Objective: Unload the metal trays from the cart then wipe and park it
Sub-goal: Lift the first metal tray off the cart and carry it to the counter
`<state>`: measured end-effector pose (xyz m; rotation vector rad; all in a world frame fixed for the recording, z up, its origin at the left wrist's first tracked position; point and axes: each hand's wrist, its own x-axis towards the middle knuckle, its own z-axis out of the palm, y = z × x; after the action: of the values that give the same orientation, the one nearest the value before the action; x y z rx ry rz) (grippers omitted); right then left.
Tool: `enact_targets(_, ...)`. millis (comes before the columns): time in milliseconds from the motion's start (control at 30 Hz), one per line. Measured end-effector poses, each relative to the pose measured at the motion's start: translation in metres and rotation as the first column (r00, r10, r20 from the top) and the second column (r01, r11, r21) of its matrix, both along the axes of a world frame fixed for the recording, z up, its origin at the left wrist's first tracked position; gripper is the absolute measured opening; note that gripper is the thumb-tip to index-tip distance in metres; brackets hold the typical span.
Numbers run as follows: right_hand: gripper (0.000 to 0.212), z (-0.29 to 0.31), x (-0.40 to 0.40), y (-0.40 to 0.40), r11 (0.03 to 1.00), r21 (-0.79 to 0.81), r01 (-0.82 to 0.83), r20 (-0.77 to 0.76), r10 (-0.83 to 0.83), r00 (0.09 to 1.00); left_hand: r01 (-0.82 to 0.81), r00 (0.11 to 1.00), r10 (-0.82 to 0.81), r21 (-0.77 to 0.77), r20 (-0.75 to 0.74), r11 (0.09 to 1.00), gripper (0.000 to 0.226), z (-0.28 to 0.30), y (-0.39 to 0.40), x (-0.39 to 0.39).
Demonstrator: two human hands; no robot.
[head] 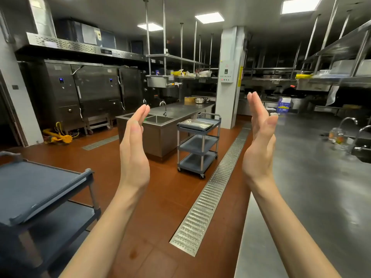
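Across the red floor, beside the sink table, stands the cart with metal trays on its top shelf. My left hand and right hand hang raised, fingers straight, palms facing, holding nothing.

**No legible text in the kitchen**

Nothing can be read; a white control box on the pillar, between the two raised sets of fingertips and above them, carries a small sign and a display too small to make out; a yellow strip just beside it bears unreadable marks; left of the left fingertips, two blue panels on the steel cabinets glow without legible figures; papers higher up are blurred.
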<state>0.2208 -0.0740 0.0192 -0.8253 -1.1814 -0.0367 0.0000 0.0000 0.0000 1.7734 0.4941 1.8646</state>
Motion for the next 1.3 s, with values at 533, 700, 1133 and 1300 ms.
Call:
enact_targets(533,0.092,-0.019,0.098,0.154,0.993,-0.070,0.092,-0.012,-0.093,0.996,0.065,0.998,-0.064,-0.068,0.019,0.996,0.052,-0.015,0.170,0.106)
enact_targets(700,0.088,-0.026,0.129,0.209,0.986,-0.072,0.153,0.001,-0.154,0.988,0.145,0.989,-0.143,-0.060,0.028,0.988,0.049,-0.019,0.239,0.144)
enact_targets(1133,0.084,-0.026,0.199,0.390,0.959,-0.069,0.276,0.024,-0.275,0.961,0.291,0.957,-0.290,-0.071,0.026,0.954,0.047,-0.020,0.452,0.232)
enact_targets(1300,0.086,-0.035,0.223,0.440,0.944,-0.104,0.314,0.021,-0.314,0.949,0.323,0.946,-0.322,-0.100,0.027,0.941,0.048,-0.031,0.511,0.265)
